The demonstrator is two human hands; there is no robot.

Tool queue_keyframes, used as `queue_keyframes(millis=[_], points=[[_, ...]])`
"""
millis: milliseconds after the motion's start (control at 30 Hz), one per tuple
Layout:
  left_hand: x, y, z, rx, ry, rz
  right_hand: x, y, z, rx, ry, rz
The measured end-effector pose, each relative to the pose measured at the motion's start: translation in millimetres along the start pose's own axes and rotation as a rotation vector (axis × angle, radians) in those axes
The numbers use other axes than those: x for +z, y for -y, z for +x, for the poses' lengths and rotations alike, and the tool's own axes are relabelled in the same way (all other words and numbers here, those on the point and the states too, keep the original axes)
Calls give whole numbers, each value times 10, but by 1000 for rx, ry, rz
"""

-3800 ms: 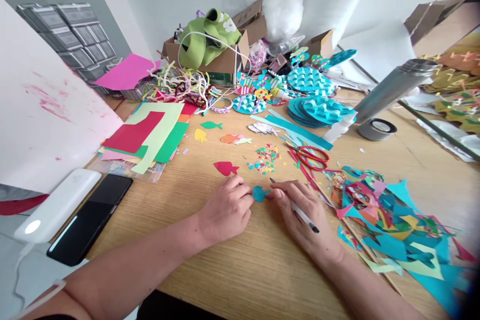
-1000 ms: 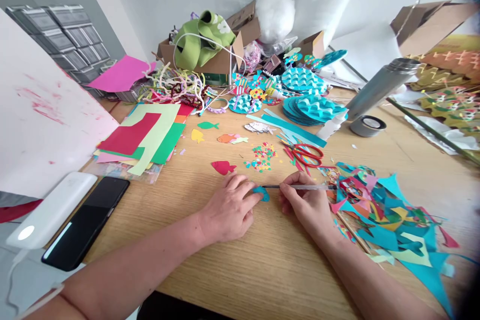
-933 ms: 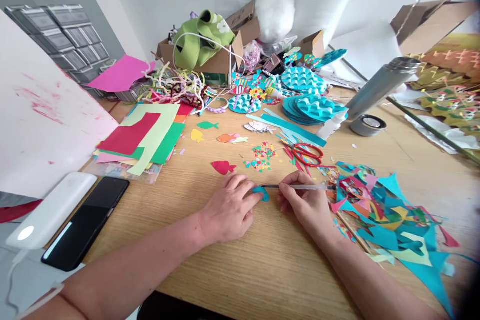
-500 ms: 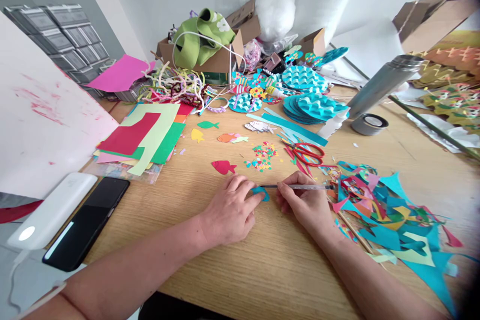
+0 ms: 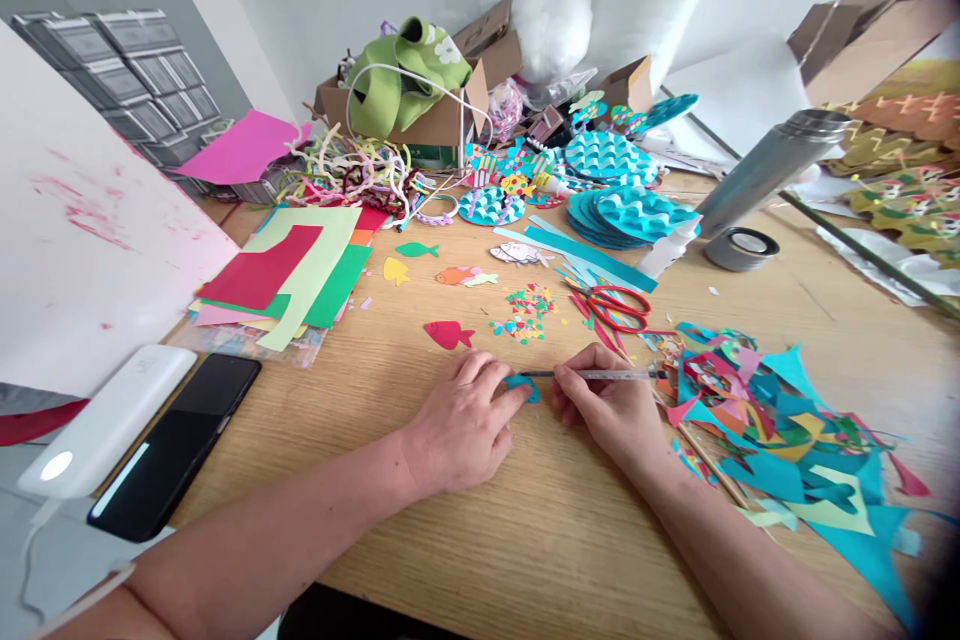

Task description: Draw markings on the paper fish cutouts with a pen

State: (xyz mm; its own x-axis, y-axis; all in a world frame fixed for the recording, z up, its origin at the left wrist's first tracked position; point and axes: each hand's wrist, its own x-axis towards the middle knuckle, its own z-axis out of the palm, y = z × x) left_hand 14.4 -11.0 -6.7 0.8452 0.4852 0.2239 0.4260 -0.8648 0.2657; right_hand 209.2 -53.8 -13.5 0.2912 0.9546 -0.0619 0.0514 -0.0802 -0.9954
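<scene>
A: Entry. The pale wooden desk (image 5: 465,560) is noted; a heap of teal and mixed-colour paper offcuts (image 5: 780,440) is kept to the right, off the work spot.

B: The left hand (image 5: 459,425) is laid flat, fingertips pressed on the small teal paper cut-out (image 5: 523,386), presumably so that it is kept from sliding.

A: The right hand (image 5: 611,405) is closed around the thin clear-barrelled pen (image 5: 600,375), held low, tip brought to the cut-out.
</scene>
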Motion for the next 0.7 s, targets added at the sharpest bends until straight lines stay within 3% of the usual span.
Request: queue_keyframes(millis=[700], points=[[-20,-11,7,-8,13,1,-4,9,-5,3,-16,-24]])
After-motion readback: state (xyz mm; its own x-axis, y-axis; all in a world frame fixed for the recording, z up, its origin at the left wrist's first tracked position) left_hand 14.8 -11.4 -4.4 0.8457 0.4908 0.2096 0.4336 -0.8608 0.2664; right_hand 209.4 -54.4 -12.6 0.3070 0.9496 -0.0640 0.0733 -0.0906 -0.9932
